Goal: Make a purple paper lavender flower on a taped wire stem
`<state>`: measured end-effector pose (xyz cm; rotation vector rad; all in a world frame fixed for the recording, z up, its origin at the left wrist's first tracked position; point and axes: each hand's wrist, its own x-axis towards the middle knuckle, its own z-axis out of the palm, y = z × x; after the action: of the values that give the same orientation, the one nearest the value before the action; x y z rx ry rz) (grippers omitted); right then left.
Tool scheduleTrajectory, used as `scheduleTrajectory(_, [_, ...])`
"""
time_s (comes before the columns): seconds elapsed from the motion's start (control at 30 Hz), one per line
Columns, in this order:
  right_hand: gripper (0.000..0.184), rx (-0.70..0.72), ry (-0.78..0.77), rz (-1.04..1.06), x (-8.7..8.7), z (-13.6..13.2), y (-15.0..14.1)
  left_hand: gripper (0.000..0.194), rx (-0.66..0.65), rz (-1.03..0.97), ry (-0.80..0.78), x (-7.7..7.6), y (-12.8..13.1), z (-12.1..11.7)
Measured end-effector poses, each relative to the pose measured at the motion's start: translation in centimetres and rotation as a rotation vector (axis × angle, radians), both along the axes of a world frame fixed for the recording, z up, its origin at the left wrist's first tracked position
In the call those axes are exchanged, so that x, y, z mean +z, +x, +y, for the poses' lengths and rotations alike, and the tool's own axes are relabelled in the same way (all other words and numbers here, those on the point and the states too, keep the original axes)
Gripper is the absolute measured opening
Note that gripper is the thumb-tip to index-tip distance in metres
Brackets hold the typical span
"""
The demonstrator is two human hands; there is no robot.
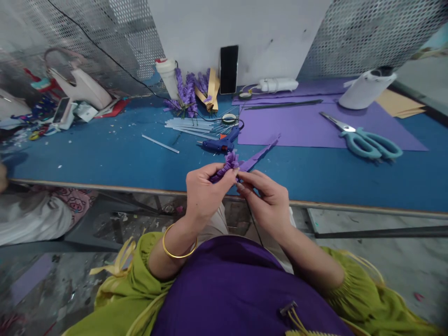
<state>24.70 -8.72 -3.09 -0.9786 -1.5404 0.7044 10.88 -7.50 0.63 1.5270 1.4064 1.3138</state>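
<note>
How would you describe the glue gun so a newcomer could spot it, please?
On the blue table, find the large purple sheet. By its left edge, near the translucent sticks, lies the glue gun. Its dark-blue pistol shape and orange patch set it apart.

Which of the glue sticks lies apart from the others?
The lone glue stick, left of the blue glue gun; the other sticks lie bunched together.

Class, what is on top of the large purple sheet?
Scissors, dark stems and a white cylinder rest at least partly on the sheet; what they cover cannot be seen.
</note>
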Motion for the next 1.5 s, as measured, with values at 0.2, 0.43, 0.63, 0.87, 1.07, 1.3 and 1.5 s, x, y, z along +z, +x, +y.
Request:
scheduleTrajectory(0.2, [0.004,-0.048,-0.134,0.046,0.4,0.1,0.0,0.022,-0.054,-0.058,-0.023,0.0,-0.3,0.2])
scheduleTrajectory(0.43, [0.016,0.002,-0.168,-0.019,1.2,1.1,1.2,0.021,-0.032,-0.016,-0.058,-0.2,-0.2,0.4])
scheduleTrajectory(0.63, [0.012,0.16,-0.278,0.179,3.2,3.3,1.8,0.02,-0.165,-0.074,-0.091,0.0,-0.1,0.4])
scheduleTrajectory(0.87, [0.015,0.198,-0.382,0.385,3.1,4.3,1.4,0.025,-0.28,-0.319,-0.165,-0.2,-0.6,0.7])
scheduleTrajectory(1.07, [0.013,0.193,-0.346,0.39,3.0,4.0,0.7,0.02,-0.21,-0.241,-0.173,-0.4,-0.2,0.9])
scheduleTrajectory(1.3, [0.016,0.174,-0.344,0.355,3.1,3.9,0.3,0.019,-0.106,-0.234,-0.16,-0.6,0.5,0.7])
scheduleTrajectory(1.5, [0.017,0.155,-0.332,0.314,3.2,4.4,0.6,0.026,-0.292,-0.327,-0.217,-1.0,-0.9,1.4])
